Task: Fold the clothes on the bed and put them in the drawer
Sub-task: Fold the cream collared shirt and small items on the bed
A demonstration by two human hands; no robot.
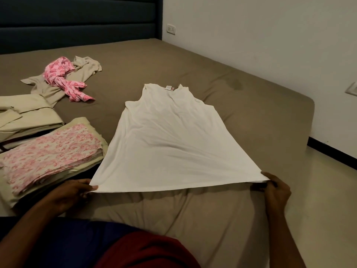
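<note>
A white sleeveless top [173, 144] lies spread flat on the brown bed [241, 113], neck end away from me. My left hand [71, 194] pinches its near left hem corner. My right hand [274, 190] pinches the near right hem corner, and the hem is stretched taut between them, lifted slightly off the sheet. A folded pink-patterned garment [50, 153] sits on a stack at the left. Behind it lies a folded beige cloth [29, 115]. Further back a crumpled pink cloth [63, 78] rests on a loose beige garment [81, 72]. No drawer is in view.
A dark padded headboard [77, 22] runs along the far side. A white wall [260, 35] with a socket [171, 29] stands to the right. The bed's corner [307, 105] drops to a pale floor [328, 190] on the right.
</note>
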